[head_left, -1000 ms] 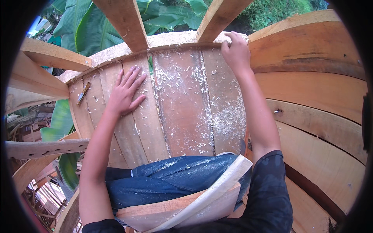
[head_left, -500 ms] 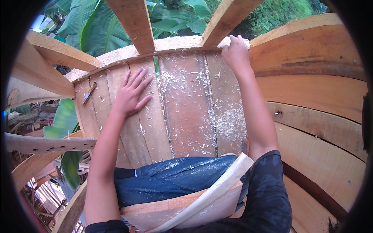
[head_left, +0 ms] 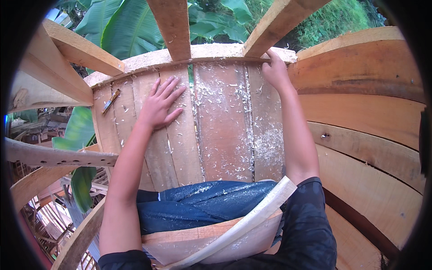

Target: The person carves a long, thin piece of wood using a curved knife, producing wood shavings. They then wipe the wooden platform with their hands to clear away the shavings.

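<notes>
My left hand (head_left: 163, 104) lies flat on the wooden planks (head_left: 182, 148), its fingers spread and nothing in it. Farther right, my right hand (head_left: 275, 73) is at the right end of the pale curved beam (head_left: 216, 52) that runs along the far edge of the planks. Its fingers are bent against the beam and appear to hold it, though some are hidden. Curly wood shavings (head_left: 267, 146) are strewn over the planks, thickest in the middle and at the right. A small brush-like tool (head_left: 110, 101) rests on the planks left of my left hand.
Upright timbers (head_left: 173, 31) rise from the far beam. A curved plank wall (head_left: 360, 119) closes the right side. Across my lap are a board (head_left: 193, 238) and a pale wooden strip (head_left: 243, 225). A strip with holes (head_left: 63, 155) juts in at the left; big leaves (head_left: 130, 31) hang beyond.
My right hand has drawn slightly back toward me along the beam's end, its fingers now lower on it. My left hand stays flat on the planks. The whole view has shifted a little.
</notes>
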A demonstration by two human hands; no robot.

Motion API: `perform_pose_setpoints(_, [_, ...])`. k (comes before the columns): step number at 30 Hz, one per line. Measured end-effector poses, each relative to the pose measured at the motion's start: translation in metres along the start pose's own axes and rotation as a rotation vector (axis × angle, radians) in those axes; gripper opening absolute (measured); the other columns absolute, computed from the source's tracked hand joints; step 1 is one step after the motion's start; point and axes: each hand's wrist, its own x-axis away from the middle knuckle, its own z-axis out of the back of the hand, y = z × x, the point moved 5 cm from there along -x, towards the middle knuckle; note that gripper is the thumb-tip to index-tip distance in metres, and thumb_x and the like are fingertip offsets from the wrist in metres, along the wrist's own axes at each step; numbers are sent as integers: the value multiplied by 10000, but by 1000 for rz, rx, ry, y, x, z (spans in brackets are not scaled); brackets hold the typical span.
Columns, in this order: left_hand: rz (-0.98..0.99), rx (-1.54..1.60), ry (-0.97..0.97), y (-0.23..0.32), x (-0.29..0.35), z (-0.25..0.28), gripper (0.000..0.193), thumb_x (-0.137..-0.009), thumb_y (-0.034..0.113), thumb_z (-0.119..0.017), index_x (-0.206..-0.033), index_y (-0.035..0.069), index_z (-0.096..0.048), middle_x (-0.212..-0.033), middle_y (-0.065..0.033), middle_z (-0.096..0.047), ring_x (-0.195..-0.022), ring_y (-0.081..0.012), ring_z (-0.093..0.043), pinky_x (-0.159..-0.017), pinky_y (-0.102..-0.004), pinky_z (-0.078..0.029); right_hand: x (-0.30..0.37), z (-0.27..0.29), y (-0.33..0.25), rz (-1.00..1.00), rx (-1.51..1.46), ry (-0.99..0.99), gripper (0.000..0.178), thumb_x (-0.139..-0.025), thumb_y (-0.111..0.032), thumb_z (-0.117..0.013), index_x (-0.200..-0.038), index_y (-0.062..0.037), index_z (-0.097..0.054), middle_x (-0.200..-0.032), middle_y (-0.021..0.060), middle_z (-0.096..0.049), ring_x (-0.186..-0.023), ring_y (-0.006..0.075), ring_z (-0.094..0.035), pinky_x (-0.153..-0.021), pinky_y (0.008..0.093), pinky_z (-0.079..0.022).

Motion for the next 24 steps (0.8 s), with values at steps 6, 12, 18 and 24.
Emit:
perform_pose_setpoints(6, [9,-1,-1,-4,5,-2,630,-907,459,-556,-1464,189,-440,-1541,-102,-373,-1455,-280,-298,-1206,-513,-155,38,9,-62,-56,118,148,267,-810,-148,-553,-1004,-71,-719,-887,197,-701,-883,353,-681,-842,431,-529])
perform_pose_setpoints(12, [-11,-6,5,-3,2,-3,636,-914,489,-533,-1469,193,-429,-1542,-98,-372,-1455,-272,-298,-1206,-517,-158,37,-45,-123,399,207,-69,148,-809,-165,-585,-845,-38,-653,-847,168,-660,-839,337,-667,-778,456,-536])
perform_pose_setpoints(18, [-11,18,11,-3,2,-4,637,-905,463,-547,-1466,183,-434,-1538,-104,-375,-1449,-281,-308,-1208,-523,-157,-7,-59,-104,428,346,96,228,-823,-162,-597,-1035,-83,-627,-1068,138,-609,-1007,317,-616,-840,452,-522])
perform_pose_setpoints(24, [-3,3,11,-5,6,-3,635,-905,463,-544,-1465,183,-433,-1542,-104,-370,-1448,-278,-310,-1207,-527,-160,-3,-63,-115,385,342,-121,264,-788,-152,-610,-1043,-80,-615,-1028,134,-581,-1001,311,-600,-861,438,-523])
